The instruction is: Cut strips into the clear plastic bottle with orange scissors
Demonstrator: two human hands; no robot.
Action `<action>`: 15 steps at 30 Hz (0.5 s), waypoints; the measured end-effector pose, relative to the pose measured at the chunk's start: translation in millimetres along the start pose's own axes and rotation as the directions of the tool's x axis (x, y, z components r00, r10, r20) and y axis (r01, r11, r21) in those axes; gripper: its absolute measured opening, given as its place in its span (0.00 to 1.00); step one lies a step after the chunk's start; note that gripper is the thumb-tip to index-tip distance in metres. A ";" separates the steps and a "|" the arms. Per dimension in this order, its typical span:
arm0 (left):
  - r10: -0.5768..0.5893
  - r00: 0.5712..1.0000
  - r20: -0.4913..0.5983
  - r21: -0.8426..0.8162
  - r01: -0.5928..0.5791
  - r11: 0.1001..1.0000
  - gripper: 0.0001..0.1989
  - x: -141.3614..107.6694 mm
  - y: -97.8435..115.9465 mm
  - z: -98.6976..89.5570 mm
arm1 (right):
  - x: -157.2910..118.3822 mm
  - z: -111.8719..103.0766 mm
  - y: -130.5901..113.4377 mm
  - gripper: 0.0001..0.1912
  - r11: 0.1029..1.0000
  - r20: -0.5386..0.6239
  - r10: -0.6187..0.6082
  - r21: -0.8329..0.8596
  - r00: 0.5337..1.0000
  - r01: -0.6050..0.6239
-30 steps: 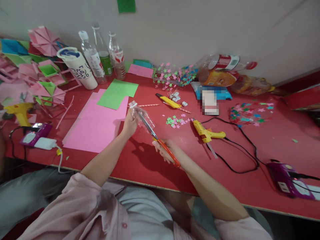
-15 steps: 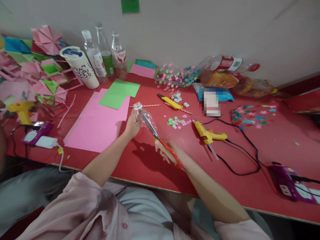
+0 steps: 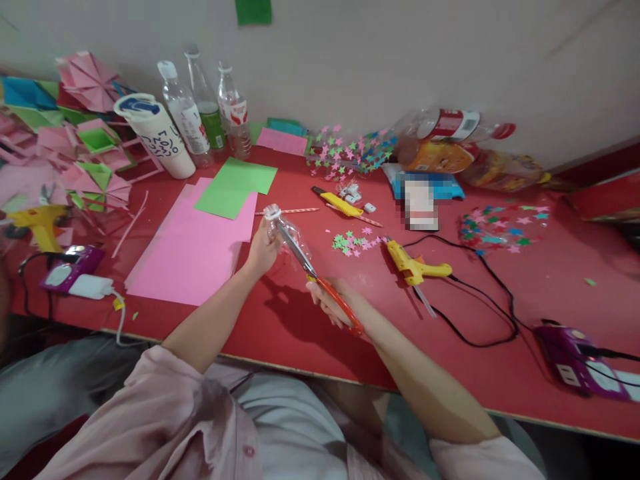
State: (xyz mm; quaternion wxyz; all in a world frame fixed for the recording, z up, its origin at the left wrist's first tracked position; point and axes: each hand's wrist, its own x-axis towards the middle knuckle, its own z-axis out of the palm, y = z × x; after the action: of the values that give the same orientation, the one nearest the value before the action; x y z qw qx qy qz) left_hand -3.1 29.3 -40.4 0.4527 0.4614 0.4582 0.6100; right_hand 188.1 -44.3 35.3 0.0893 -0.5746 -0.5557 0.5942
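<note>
I'm gripping a clear bottle piece (image 3: 273, 213) with fingers of the left hand (image 3: 264, 248), right hand (image 3: 327, 305) fingers clasping red-handled scissors (image 3: 343, 307) against it; cutting seems underway, remainder unclear.

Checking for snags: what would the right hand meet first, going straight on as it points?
With its scissors leading, the right hand would likely first meet the clear plastic piece in the left hand; whether the scissors touch it is unclear.
</note>
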 end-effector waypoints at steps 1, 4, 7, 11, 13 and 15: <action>0.001 1.000 -0.002 0.005 -0.001 1.000 0.14 0.0 0.2 -0.3 | -1.0 0.3 -0.7 0.23 1.000 -0.006 0.010 -0.001 1.000 -0.010; 0.022 1.000 -0.009 0.043 -0.021 0.999 0.13 0.4 1.0 -1.6 | -1.8 1.2 -1.2 0.23 1.000 -0.020 0.022 0.015 1.000 -0.021; 0.060 0.998 0.001 0.086 -0.060 0.995 0.13 0.8 2.1 -2.6 | -0.1 0.1 0.7 0.23 0.999 -0.007 -0.008 0.042 1.000 0.008; 0.089 0.995 0.040 0.188 -0.095 0.978 0.14 0.0 2.6 -1.7 | 1.8 -3.8 4.2 0.27 0.996 0.031 -0.068 0.065 0.997 0.066; 0.077 0.996 0.049 0.216 -0.086 0.973 0.15 -0.7 1.6 -0.8 | 1.8 -4.8 5.9 0.29 0.994 0.035 -0.073 0.079 0.997 0.070; 0.068 0.996 0.052 0.227 -0.078 0.971 0.15 -1.3 -0.3 -0.2 | 1.7 -4.6 7.3 0.29 0.993 0.026 -0.072 0.092 0.997 0.069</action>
State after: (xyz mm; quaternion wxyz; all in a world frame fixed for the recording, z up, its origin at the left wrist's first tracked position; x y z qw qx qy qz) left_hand -3.0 28.1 -40.9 0.3837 0.5404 0.4981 0.5591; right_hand 195.0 -43.1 30.1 0.1280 -0.5412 -0.5494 0.6236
